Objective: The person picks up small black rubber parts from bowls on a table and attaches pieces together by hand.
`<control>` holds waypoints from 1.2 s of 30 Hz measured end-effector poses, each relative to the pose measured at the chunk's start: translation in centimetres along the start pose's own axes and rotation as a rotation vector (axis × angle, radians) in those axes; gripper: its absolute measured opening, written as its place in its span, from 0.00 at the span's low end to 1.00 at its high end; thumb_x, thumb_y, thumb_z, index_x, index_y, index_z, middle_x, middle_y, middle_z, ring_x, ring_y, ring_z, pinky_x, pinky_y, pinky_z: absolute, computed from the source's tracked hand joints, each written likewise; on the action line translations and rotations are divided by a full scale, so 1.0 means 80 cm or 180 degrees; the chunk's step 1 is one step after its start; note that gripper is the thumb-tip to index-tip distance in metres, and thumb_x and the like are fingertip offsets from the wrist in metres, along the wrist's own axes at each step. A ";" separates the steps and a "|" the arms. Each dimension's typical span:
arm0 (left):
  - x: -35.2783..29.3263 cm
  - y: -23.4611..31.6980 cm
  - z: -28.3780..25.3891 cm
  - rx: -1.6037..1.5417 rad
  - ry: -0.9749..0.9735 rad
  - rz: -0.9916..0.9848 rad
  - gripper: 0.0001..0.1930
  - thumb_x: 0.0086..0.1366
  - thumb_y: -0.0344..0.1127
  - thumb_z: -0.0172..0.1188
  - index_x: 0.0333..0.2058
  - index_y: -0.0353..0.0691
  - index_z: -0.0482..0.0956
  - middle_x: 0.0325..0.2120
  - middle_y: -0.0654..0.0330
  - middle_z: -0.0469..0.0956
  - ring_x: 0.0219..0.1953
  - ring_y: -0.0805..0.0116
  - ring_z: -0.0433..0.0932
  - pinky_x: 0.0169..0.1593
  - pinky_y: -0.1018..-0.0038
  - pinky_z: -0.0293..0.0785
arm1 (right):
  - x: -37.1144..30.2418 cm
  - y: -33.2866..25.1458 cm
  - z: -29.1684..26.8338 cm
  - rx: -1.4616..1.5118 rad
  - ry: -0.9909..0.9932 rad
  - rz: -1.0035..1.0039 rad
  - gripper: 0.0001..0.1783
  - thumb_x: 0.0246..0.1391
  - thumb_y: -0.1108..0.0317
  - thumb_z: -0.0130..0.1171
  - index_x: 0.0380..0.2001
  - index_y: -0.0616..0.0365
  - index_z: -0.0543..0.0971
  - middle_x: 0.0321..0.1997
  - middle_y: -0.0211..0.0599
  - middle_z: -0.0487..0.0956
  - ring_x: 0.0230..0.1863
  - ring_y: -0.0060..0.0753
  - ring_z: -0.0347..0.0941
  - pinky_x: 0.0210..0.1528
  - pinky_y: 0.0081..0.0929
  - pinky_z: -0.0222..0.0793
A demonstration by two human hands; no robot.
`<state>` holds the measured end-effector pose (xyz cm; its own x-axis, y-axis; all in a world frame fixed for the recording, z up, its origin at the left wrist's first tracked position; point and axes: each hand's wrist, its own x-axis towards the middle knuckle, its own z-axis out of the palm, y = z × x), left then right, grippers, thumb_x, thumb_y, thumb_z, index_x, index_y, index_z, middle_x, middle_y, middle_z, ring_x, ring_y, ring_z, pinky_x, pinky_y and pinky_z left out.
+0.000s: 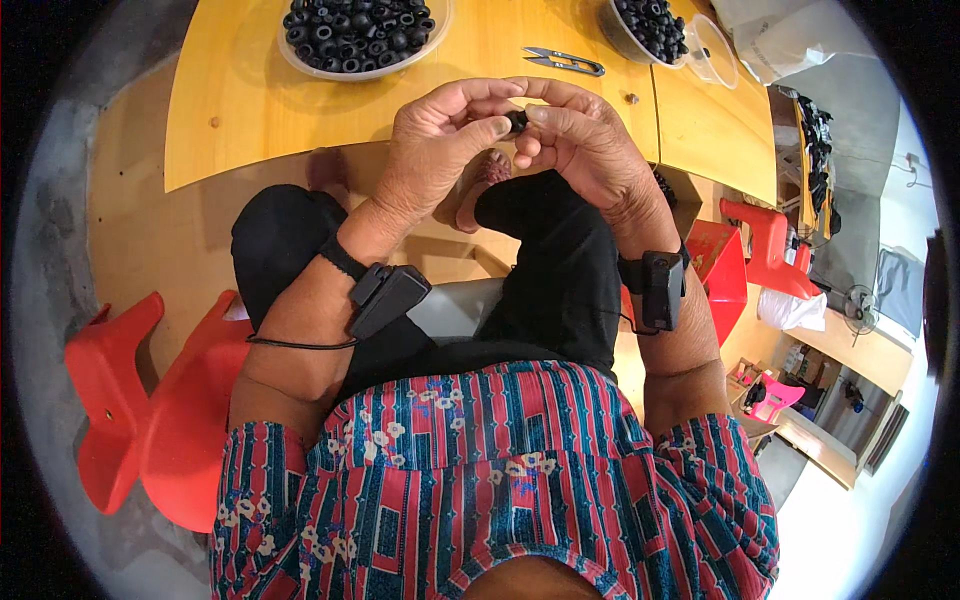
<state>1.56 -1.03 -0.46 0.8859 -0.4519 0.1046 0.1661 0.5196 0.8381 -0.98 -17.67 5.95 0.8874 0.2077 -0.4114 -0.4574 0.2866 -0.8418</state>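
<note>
Before snips point(572, 60), left tub point(443, 32) and right tub point(617, 35), pinching black piece point(516, 121) with left hand point(435, 140) and right hand point(590, 145) at near edge of desk point(250, 130), short of left corner.

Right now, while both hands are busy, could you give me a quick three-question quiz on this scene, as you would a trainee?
1. What colour is the piece held between the left hand and the right hand? A) red; B) black; C) white.
2. True or false: the snips lie on the table, with neither hand holding them.
3. Fill in: the left tub holds many ___.

Key:
1. B.
2. True.
3. Black rounded pieces.
</note>
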 end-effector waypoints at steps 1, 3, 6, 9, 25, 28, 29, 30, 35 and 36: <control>0.000 0.000 0.000 0.0046 -0.0019 0.0023 0.14 0.57 0.18 0.55 0.43 0.32 0.75 0.42 0.59 0.77 0.40 0.78 0.74 0.48 0.80 0.72 | 0.000 0.001 0.002 -0.0023 0.0059 0.0025 0.20 0.53 0.74 0.54 0.50 0.67 0.69 0.29 0.35 0.75 0.25 0.23 0.73 0.34 0.23 0.75; -0.001 0.002 -0.001 0.0144 -0.0043 -0.0002 0.15 0.56 0.17 0.55 0.43 0.32 0.75 0.42 0.59 0.77 0.40 0.78 0.74 0.47 0.80 0.73 | -0.001 0.004 0.004 0.0013 0.0088 -0.0057 0.21 0.52 0.74 0.54 0.50 0.67 0.69 0.28 0.35 0.75 0.24 0.23 0.72 0.33 0.23 0.75; 0.000 0.004 -0.003 0.0310 -0.0060 0.0075 0.15 0.55 0.17 0.56 0.43 0.32 0.75 0.41 0.60 0.77 0.40 0.78 0.74 0.47 0.80 0.73 | 0.000 0.009 0.010 0.0088 0.0130 -0.0227 0.21 0.51 0.75 0.54 0.50 0.68 0.68 0.27 0.34 0.75 0.23 0.23 0.72 0.32 0.23 0.74; 0.002 0.008 -0.004 0.0300 -0.0105 0.0191 0.16 0.54 0.16 0.57 0.43 0.32 0.75 0.38 0.61 0.77 0.39 0.79 0.73 0.46 0.81 0.73 | 0.001 0.017 0.011 0.0173 0.0182 -0.0375 0.22 0.51 0.75 0.54 0.51 0.68 0.68 0.27 0.34 0.74 0.23 0.23 0.71 0.31 0.22 0.73; -0.008 0.000 -0.005 0.0544 -0.0005 0.0482 0.13 0.55 0.16 0.56 0.40 0.33 0.76 0.37 0.60 0.77 0.36 0.78 0.75 0.43 0.81 0.75 | -0.008 0.020 0.019 -0.0100 0.0187 -0.0236 0.17 0.55 0.70 0.54 0.47 0.67 0.71 0.31 0.35 0.77 0.27 0.23 0.74 0.31 0.22 0.74; -0.006 0.002 -0.005 0.0588 0.0006 0.0558 0.13 0.54 0.16 0.56 0.39 0.33 0.76 0.37 0.60 0.78 0.35 0.78 0.75 0.43 0.81 0.75 | -0.008 0.012 0.014 -0.0365 0.0172 -0.0051 0.14 0.56 0.68 0.53 0.42 0.67 0.73 0.30 0.35 0.76 0.27 0.23 0.73 0.31 0.22 0.74; -0.007 0.003 -0.005 0.0597 0.0016 0.0558 0.13 0.54 0.16 0.56 0.39 0.33 0.76 0.37 0.60 0.78 0.35 0.78 0.75 0.43 0.81 0.75 | -0.009 0.010 0.016 -0.0362 0.0159 -0.0047 0.14 0.56 0.68 0.53 0.42 0.67 0.73 0.30 0.35 0.76 0.27 0.23 0.73 0.31 0.22 0.74; -0.007 0.005 -0.004 0.0553 0.0038 0.0559 0.13 0.54 0.16 0.56 0.39 0.33 0.76 0.36 0.60 0.78 0.35 0.78 0.75 0.42 0.82 0.74 | -0.010 0.007 0.019 -0.0375 0.0151 0.0064 0.14 0.57 0.65 0.52 0.40 0.67 0.74 0.30 0.35 0.76 0.27 0.24 0.73 0.31 0.22 0.74; -0.006 0.005 -0.004 0.0624 0.0010 0.0588 0.13 0.55 0.17 0.57 0.39 0.34 0.77 0.33 0.62 0.77 0.33 0.79 0.75 0.39 0.83 0.74 | -0.014 0.008 0.022 -0.0273 0.0117 0.0278 0.19 0.59 0.59 0.49 0.38 0.68 0.74 0.28 0.36 0.74 0.26 0.24 0.71 0.31 0.22 0.73; -0.005 0.005 -0.004 0.0800 0.0056 0.0706 0.12 0.55 0.17 0.56 0.39 0.34 0.77 0.33 0.62 0.77 0.32 0.79 0.74 0.39 0.83 0.74 | -0.014 0.009 0.024 -0.0202 0.0103 0.0243 0.20 0.59 0.57 0.49 0.37 0.68 0.74 0.29 0.36 0.74 0.25 0.24 0.71 0.31 0.23 0.73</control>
<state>1.37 -0.41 -0.36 0.8962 -0.3341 0.2918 -0.1416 0.4077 0.9020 -2.41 -15.93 6.47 0.8519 0.1960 -0.4856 -0.5202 0.2110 -0.8275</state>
